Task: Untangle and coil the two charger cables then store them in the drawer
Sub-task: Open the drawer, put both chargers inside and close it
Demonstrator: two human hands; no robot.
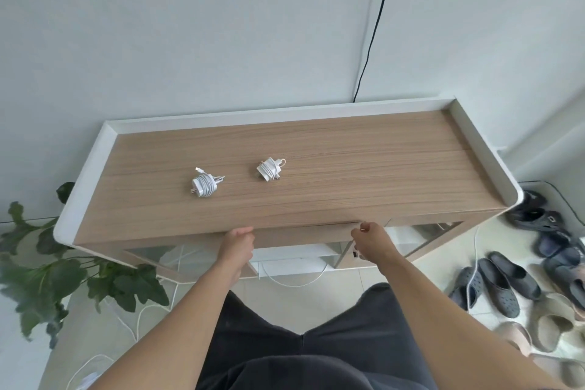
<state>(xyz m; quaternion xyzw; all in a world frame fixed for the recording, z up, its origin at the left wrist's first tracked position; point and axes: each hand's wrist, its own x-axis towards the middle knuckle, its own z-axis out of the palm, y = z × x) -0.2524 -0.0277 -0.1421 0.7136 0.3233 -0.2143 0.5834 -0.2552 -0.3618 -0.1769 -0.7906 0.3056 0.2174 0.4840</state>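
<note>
Two white chargers lie on the wooden cabinet top, each with its cable wound around it: one charger at the left, the other charger nearer the middle. Under the top's front edge sits the drawer front. My left hand curls its fingers around the drawer front's left end. My right hand grips the drawer front's right end, fingers hooked over its top edge. The inside of the drawer is hidden.
The cabinet has a raised white rim on three sides. A leafy plant stands at the lower left. Several shoes and sandals cover the floor at the right. A white cable lies under the cabinet; a black cable runs down the wall.
</note>
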